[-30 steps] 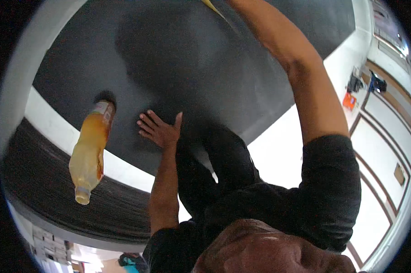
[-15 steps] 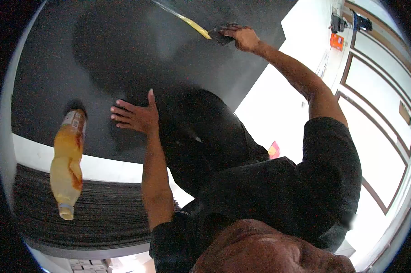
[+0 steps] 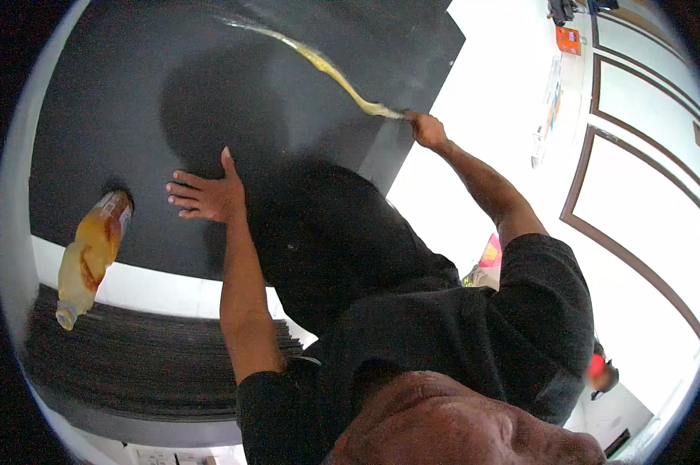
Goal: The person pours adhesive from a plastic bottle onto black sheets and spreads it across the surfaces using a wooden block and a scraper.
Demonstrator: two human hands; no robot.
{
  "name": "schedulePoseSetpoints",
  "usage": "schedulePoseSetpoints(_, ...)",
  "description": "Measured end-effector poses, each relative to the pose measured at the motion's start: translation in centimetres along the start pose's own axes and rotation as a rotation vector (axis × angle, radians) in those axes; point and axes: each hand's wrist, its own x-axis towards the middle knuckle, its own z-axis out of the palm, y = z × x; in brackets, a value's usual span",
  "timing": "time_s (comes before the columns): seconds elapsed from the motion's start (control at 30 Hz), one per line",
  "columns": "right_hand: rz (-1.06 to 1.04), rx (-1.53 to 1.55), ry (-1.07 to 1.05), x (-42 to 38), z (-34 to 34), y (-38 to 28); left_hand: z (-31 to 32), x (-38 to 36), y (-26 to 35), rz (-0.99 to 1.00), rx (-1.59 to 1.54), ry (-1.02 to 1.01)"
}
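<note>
My left hand (image 3: 210, 198) lies spread, palm down, on a large black sheet (image 3: 280, 139), holding nothing. My right hand (image 3: 427, 130) is closed at the sheet's right edge, gripping a flat dark spreader (image 3: 406, 115) that is now almost hidden by the hand and seen edge-on. A wavy strip of yellow glue-like paste (image 3: 331, 71) runs across the sheet and ends by the spreader. Left of my left hand, a clear plastic bottle (image 3: 92, 252) partly filled with yellow-orange stuff stands on the sheet, its mouth uncapped.
A thick stack of dark sheets (image 3: 156, 364) lies beyond the near white edge. To the right are a white floor (image 3: 489, 108), an orange box (image 3: 568, 40) and brown-framed white panels (image 3: 644, 209). A pink and yellow item (image 3: 489, 252) shows beside my body.
My right hand with the spreader has moved down and right to the sheet's edge, and the yellow strip now stretches farther that way. My left hand remains spread on the sheet.
</note>
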Motion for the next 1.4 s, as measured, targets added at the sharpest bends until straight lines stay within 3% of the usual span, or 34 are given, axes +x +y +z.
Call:
schedulePoseSetpoints(0.03, 0.179, 0.027, -0.013, 0.4, -1.3, -0.9, 0.4, 0.3, -0.1, 0.004, -0.005, 0.001)
schedulePoseSetpoints(0.1, 0.109, 0.06, 0.198, 3.2, -1.9, -0.4, 0.8, 0.0, -0.9, -0.002, 0.002, 0.018)
schedulePoseSetpoints(0.2, 0.176, -0.025, 0.093, 6.0, -2.1, -1.6, -0.5, 0.2, -0.4, -0.028, 0.024, -0.021)
schedulePoseSetpoints(0.27, 0.065, 0.053, 0.259, 3.3, -1.1, -4.8, -1.3, 0.2, 0.3, -0.032, 0.021, -0.033)
schedulePoseSetpoints(0.37, -0.07, 0.034, 0.065, -1.3, 0.2, -5.6, -2.2, 0.1, 0.5, -0.048, 0.012, -0.073)
schedulePoseSetpoints(0.53, 0.045, -0.061, 0.098, 4.2, -3.7, -1.5, -1.7, 0.2, -0.4, -0.087, 0.044, -0.135)
schedulePoseSetpoints(0.6, -0.071, 0.029, 0.208, 6.3, -3.9, -0.2, -1.4, 0.3, -0.2, -0.055, 0.087, -0.085)
schedulePoseSetpoints(0.7, -0.102, 0.002, 0.176, 3.6, -1.1, -3.3, -1.8, 0.6, -0.2, -0.071, 0.082, -0.121)
schedulePoseSetpoints(0.77, 0.042, 0.162, 0.092, 1.7, 1.2, -6.2, -1.5, 0.8, -0.3, -0.087, 0.103, -0.127)
schedulePoseSetpoints(0.8, 0.06, 0.3, 0.215, 1.1, 1.9, -8.3, -1.2, 0.8, -0.5, -0.081, 0.121, -0.152)
schedulePoseSetpoints(0.87, 0.283, 0.49, 0.205, 3.0, 1.0, -12.0, -1.0, 0.6, -0.7, -0.092, 0.101, -0.144)
schedulePoseSetpoints(1.0, 0.156, 0.769, 0.284, 12.6, 0.5, -17.2, 0.7, 0.5, -1.6, -0.055, 0.069, -0.139)
schedulePoseSetpoints(1.13, 0.114, 0.854, 0.39, 18.5, -8.2, -29.4, -0.1, 0.3, -1.0, -0.09, -0.021, -0.203)
schedulePoseSetpoints(1.2, -0.038, 0.968, 0.076, 18.1, -14.1, -35.8, 0.0, 0.2, -0.7, -0.12, -0.043, -0.212)
schedulePoseSetpoints(1.27, -0.083, 0.92, 0.258, 22.9, -14.5, -40.7, -0.3, 0.4, -0.6, -0.141, -0.061, -0.231)
schedulePoseSetpoints(1.4, -0.203, 0.806, 0.063, 29.7, -19.9, -52.2, -1.3, 0.4, -0.5, -0.162, -0.14, -0.312)
